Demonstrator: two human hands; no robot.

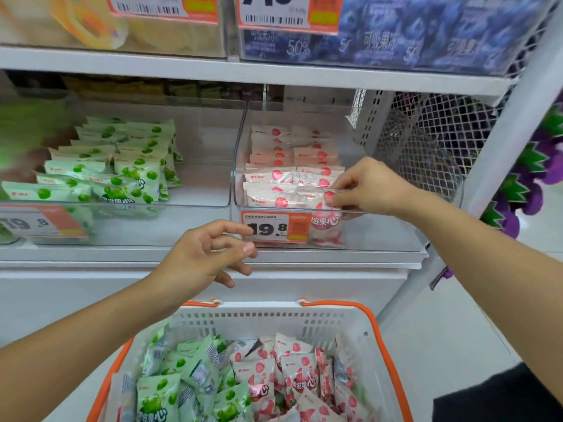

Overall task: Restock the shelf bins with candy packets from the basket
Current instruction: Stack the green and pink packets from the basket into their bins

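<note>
head view: the right hand (370,187) pinches a pink packet (323,205) at the front of the pink bin (396,236). the left hand (202,257) hovers loosely curled, holding nothing, above the basket (304,318). let go carelessly and that packet could slide over the low front lip.
</note>
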